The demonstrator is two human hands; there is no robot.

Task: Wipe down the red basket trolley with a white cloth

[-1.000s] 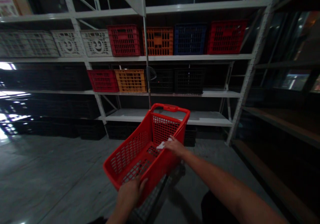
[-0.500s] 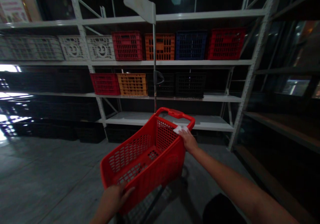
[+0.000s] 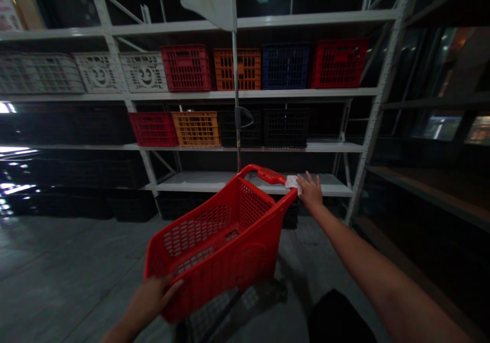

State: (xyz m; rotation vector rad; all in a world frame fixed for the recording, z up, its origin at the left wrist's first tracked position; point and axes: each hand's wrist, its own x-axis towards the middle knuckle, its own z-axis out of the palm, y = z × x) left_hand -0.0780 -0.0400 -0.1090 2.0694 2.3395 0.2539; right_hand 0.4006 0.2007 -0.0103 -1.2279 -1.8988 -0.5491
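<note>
White cloth (image 3: 292, 182), basket rim (image 3: 268, 175), touching right fingers (image 3: 309, 186)

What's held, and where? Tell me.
The right hand pins a white cloth on the red basket rim; the left hand rests open against its near corner.

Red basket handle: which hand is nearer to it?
Right hand, just beyond the handle's end; left hand, far lower, by the basket's near corner.

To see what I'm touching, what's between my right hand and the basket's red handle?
The head view shows a white scrap of paper or cloth on the basket rim next to your right hand.
</note>
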